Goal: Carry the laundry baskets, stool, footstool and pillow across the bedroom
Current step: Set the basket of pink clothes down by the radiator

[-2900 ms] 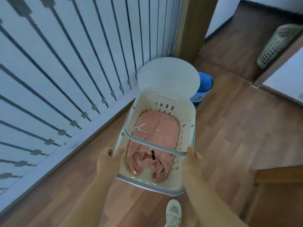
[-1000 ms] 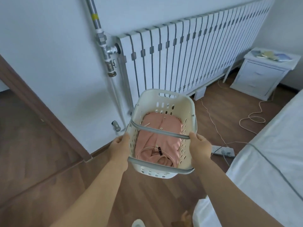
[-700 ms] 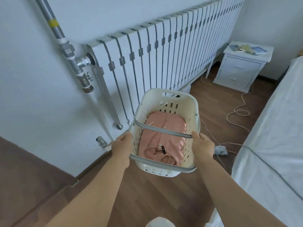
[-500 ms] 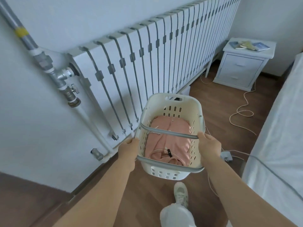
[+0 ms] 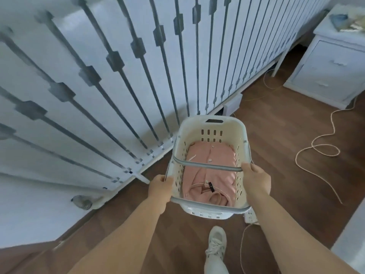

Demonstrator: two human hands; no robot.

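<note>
A white slotted laundry basket (image 5: 212,128) with grey handles is held in front of me above the wooden floor. A folded pink garment (image 5: 210,173) lies inside it. My left hand (image 5: 161,187) grips the basket's left rim near the grey handle. On the opposite side, my right hand (image 5: 256,179) grips the rim where the other grey handle crosses. The basket hangs close to the foot of the white radiator cover (image 5: 118,72). The stool, footstool and pillow are out of view.
A white nightstand (image 5: 331,68) stands at the upper right. A beige cable (image 5: 316,153) loops over the floor and a power strip (image 5: 250,216) lies under the basket's right side. A bed edge (image 5: 353,234) shows at lower right. My shoe (image 5: 216,244) is below the basket.
I have walked with the basket from the doorway along the radiator cover, and the view has dropped lower and closer to the floor. Both hands kept their hold.
</note>
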